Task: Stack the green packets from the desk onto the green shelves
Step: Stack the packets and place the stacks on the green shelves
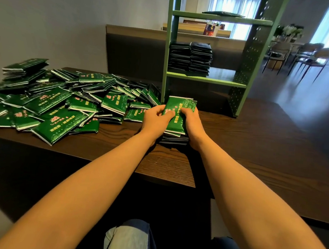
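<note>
A small stack of green packets [176,123] stands on the dark wooden desk [247,148] in front of the green shelves [206,80]. My left hand [156,119] grips the stack's left side, thumb on the top packet. My right hand [191,125] grips its right side, fingers curled over the top. A big loose heap of green packets [57,102] covers the desk's left half. Two tall piles of packets [190,56] stand on the middle shelf. One flat packet [223,14] lies on the upper shelf.
A perforated green side panel [247,68] closes the shelf unit on the right. A low partition [134,49] runs behind the desk. Chairs and tables [299,55] stand far right by the windows. My knees [130,241] are under the desk's front edge.
</note>
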Demonstrator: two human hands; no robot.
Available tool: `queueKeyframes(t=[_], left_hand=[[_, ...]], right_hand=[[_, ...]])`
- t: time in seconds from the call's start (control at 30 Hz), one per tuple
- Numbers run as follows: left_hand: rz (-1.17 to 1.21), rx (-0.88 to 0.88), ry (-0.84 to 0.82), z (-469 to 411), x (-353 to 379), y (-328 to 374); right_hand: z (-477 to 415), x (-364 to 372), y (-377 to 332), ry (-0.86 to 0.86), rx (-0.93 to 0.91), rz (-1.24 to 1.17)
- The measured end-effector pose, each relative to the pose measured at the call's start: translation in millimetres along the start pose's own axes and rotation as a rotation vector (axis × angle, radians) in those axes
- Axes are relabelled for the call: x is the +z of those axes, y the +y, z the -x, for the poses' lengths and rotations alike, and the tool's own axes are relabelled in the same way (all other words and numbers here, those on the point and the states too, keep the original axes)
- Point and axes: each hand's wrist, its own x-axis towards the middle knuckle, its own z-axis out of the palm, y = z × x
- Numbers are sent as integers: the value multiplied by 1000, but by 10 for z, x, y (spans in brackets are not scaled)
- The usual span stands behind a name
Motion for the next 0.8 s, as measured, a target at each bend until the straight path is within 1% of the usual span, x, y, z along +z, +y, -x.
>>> queueKeyframes(t=[0.07, 0.13, 0.23, 0.37, 0.4, 0.47, 0.57, 0.63, 0.73, 0.8], left_hand=[[-36, 15, 32, -24, -35, -8], [-68, 25, 104, -44, -118, -33], [-116, 71, 259, -56, -343, -103], [-313, 191, 516, -69, -737, -220], [-314, 175, 574, -65, -821, -229], [-289, 84, 661, -66, -952, -246], [-219, -75, 700, -120, -1053, -224], [-195, -128, 695, -183, -1080, -222], [-232, -87, 698, -224, -1070, -275], [-238, -57, 669, -204, -1050, -315]], right_hand=[[-5, -5, 6, 14, 20, 2], [-15, -18, 6, 51, 36, 9], [-29, -13, 0, 89, 60, 30], [-54, 60, -9, 113, 44, 90], [-61, 101, -2, 111, 45, 105], [-43, 208, 3, 99, 52, 122], [-22, 343, 8, 90, 21, 190], [-35, 355, 28, 104, 11, 201], [-36, 331, 33, 94, 9, 202], [-37, 338, 54, 83, 1, 196]])
